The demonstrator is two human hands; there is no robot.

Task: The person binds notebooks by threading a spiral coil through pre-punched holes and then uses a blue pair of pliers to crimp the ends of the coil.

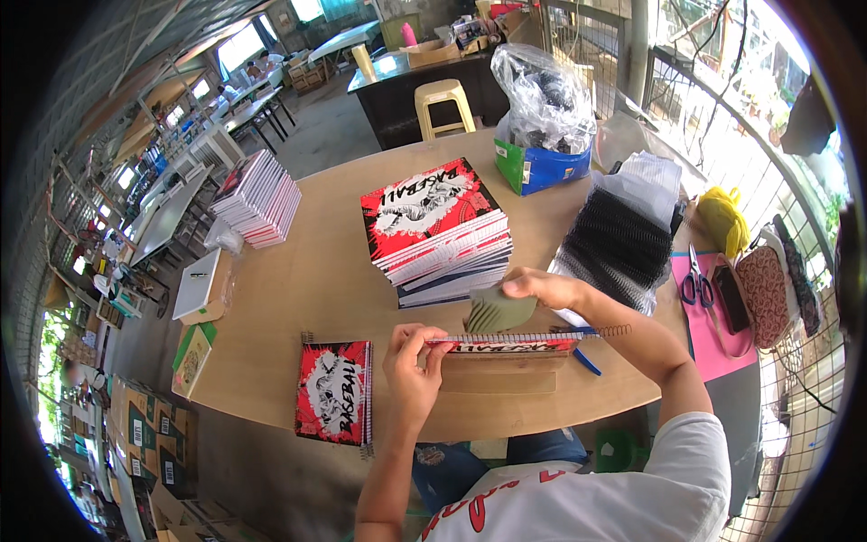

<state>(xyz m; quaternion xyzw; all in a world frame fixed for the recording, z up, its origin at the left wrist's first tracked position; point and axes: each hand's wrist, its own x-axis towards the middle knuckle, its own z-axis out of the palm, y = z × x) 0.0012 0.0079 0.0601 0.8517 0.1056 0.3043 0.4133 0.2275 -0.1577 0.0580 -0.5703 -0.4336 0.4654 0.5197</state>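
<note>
In front of me a spiral notebook with a red cover stands nearly edge-on over a small wooden block. A loose end of its wire coil sticks out to the right. My left hand is closed, pinching the notebook's left end between thumb and fingers. Above the notebook, my right hand is closed on a flat grey-green piece with dark stripes; whether it is a loose card or a page I cannot tell. A blue-handled tool lies under my right forearm, partly hidden.
A stack of red notebooks stands ahead, another stack far left. One coiled notebook lies left of my hand. At right are black mesh, scissors, a phone and yellow string; a plastic-filled bag stands behind.
</note>
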